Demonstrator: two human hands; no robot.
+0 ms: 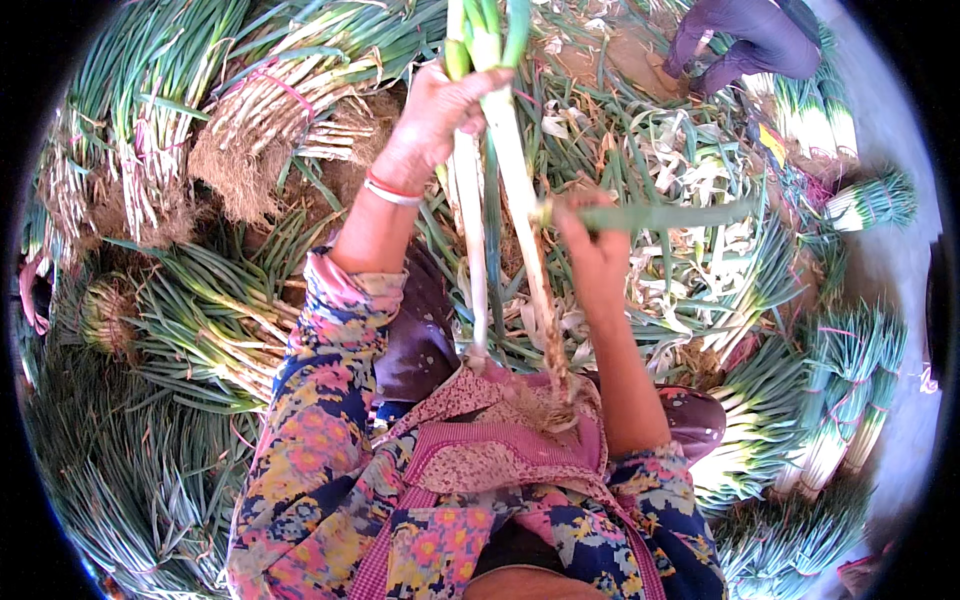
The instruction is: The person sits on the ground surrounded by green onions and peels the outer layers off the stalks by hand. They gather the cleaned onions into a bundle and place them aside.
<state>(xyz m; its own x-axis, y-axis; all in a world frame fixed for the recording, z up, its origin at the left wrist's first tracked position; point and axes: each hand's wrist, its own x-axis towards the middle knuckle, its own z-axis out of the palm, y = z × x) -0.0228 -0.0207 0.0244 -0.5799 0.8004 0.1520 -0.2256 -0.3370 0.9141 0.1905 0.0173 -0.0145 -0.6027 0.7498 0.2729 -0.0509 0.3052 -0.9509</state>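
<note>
Two long green onions point(512, 142) are gripped near the base of their leaves by my left hand point(450, 105), their white stalks hanging down towards my lap. One stalk ends in dry, brown roots point(553, 409) over my pink apron point(487, 457); the other looks cleaner and whiter down to its lower end. To the right of the stalks, my right hand point(596, 240) pinches a peeled green leaf point(660, 217) that stretches out to the right. It is slightly blurred, and its fingertips are close beside the browner stalk.
Tied bundles of onions with roots point(255, 127) lie at the upper left, loose onions point(217, 315) below them. Peeled leaves and skins point(697, 172) cover the ground ahead and right. Trimmed bundles point(847, 397) stand at the right. Another person's bent legs point(739, 37) show at the upper right.
</note>
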